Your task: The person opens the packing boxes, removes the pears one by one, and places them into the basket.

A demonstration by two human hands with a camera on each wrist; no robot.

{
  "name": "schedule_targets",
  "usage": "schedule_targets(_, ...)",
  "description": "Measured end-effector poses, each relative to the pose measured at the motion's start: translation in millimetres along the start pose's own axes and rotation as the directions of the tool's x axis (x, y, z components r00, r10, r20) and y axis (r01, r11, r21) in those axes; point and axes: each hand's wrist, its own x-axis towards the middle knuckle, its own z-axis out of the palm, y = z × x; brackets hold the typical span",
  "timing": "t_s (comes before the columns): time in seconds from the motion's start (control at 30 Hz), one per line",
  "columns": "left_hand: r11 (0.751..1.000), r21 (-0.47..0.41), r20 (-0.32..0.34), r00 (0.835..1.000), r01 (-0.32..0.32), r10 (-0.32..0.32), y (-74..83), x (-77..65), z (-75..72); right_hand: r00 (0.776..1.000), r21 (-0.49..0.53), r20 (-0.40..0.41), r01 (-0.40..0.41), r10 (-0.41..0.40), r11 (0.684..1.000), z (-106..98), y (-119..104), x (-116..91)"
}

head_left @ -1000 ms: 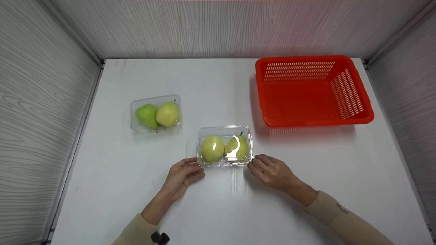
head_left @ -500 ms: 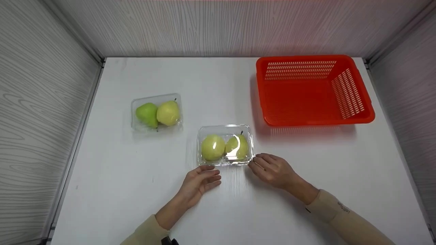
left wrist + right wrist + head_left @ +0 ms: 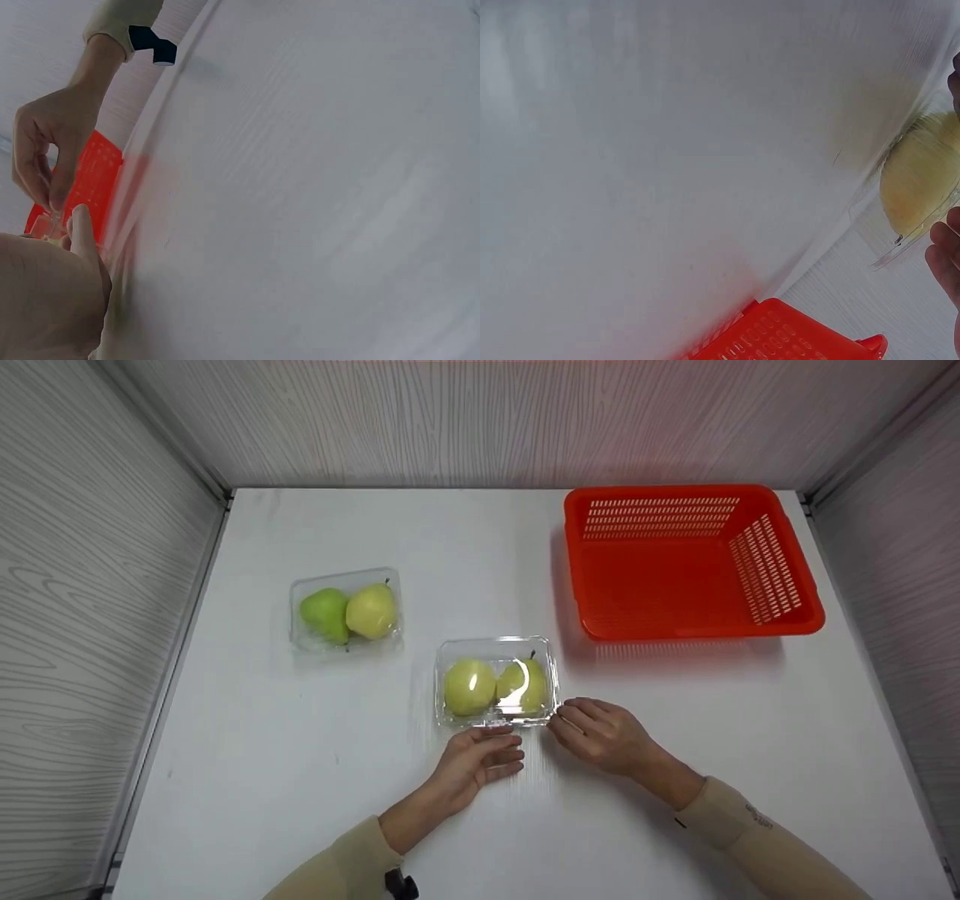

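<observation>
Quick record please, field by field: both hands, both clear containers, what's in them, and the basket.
right hand: fingers curled, pinching the near container at its near right corner
left hand: fingers loosely extended along that container's near edge; contact unclear
near container contents: two yellow-green fruits side by side
far container: left of and beyond the near one, untouched
far container contents: green pear left, yellow-green fruit right, touching
red plastic basket: far right of table, slotted walls
</observation>
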Motion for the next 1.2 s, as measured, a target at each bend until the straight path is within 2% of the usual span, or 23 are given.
schedule_targets(0.27, 1.000, -0.010, 0.008, 1.000, -0.014, 0.014, -10.5, 7.5, 15.3, 1.000, 0.032, 0.013, -0.021, 0.021, 0.999, -0.1, 0.4, -1.8)
schedule_targets(0.53, 1.000, -0.006, -0.062, 0.998, -0.030, 0.029, -14.4, 15.0, 27.9, 0.999, 0.030, 0.027, -0.038, 0.037, 0.999, -0.3, -0.3, -2.0)
schedule_targets(0.97, 0.998, 0.051, -0.115, 0.993, -0.027, 0.032, -16.1, 16.7, 31.2, 1.000, 0.043, 0.012, -0.006, 0.005, 0.999, 1.6, 1.2, -1.3)
schedule_targets(1.2, 0.999, 0.032, -0.117, 0.992, -0.034, 0.037, -15.5, 17.8, 32.2, 0.998, 0.001, 0.032, 0.063, -0.063, 0.998, 2.8, 5.0, -2.0)
